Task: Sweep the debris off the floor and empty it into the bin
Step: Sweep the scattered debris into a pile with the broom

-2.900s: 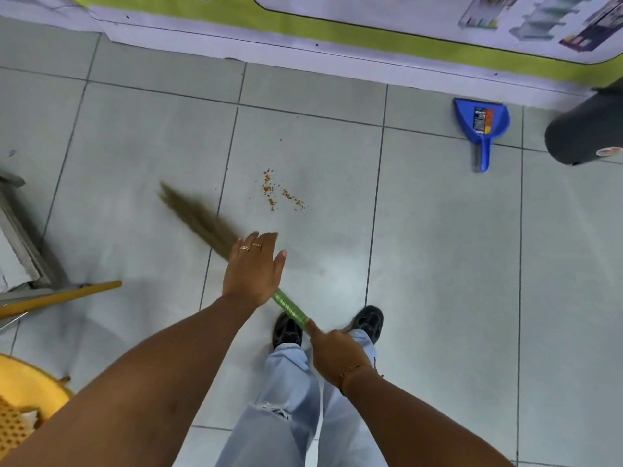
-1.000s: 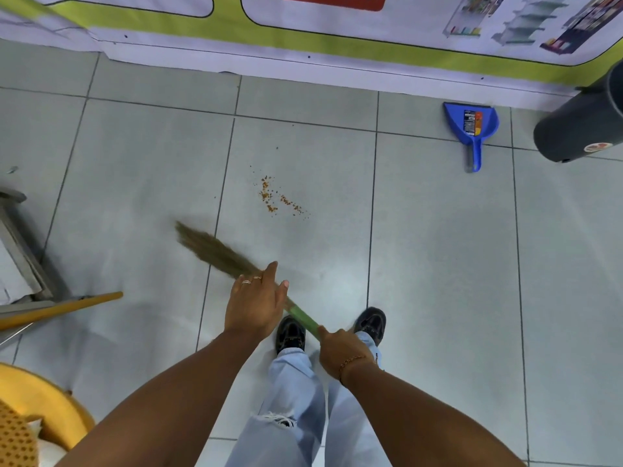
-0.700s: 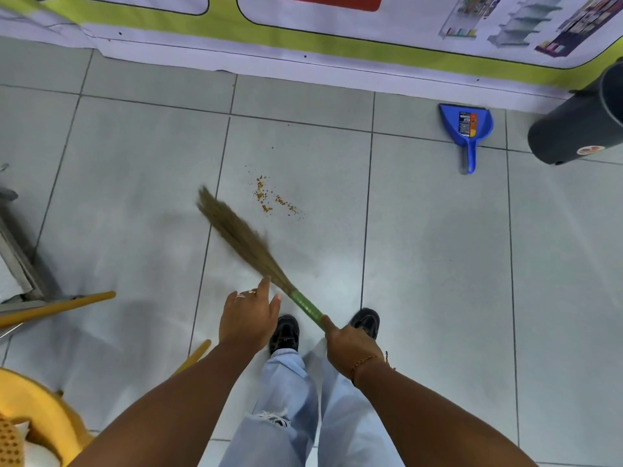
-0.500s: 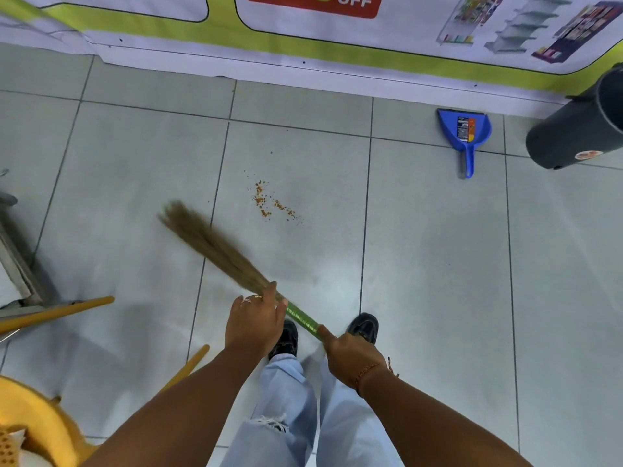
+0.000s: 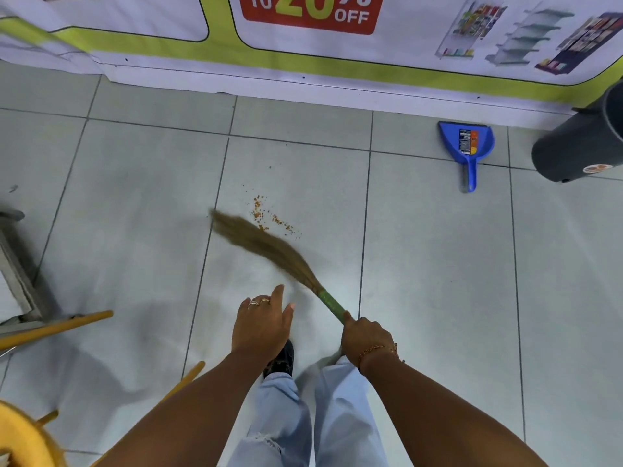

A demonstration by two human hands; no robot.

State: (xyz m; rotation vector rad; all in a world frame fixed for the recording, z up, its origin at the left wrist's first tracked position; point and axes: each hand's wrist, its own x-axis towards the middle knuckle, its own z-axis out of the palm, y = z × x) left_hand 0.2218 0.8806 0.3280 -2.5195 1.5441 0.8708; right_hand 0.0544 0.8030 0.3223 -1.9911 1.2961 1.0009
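A grass broom (image 5: 269,247) with a green handle slants up-left across the pale floor tiles, its blurred bristle tips just left of a small scatter of brown debris (image 5: 266,215). My right hand (image 5: 365,338) is shut on the handle's lower end. My left hand (image 5: 263,326) hovers beside the handle, fingers apart, holding nothing. A blue dustpan (image 5: 467,146) lies near the wall at the right. The dark grey bin (image 5: 580,146) stands at the right edge, beside the dustpan.
A printed banner (image 5: 310,45) covers the base of the far wall. A grey metal frame (image 5: 20,278) and yellow chair legs (image 5: 57,326) sit at the left, with a yellow seat (image 5: 23,439) at the bottom-left corner. My shoe (image 5: 281,360) and jeans are below the hands.
The broom head has swung right, towards the debris. My left hand has come off the handle and opened. The view has tilted up a little, showing more of the banner.
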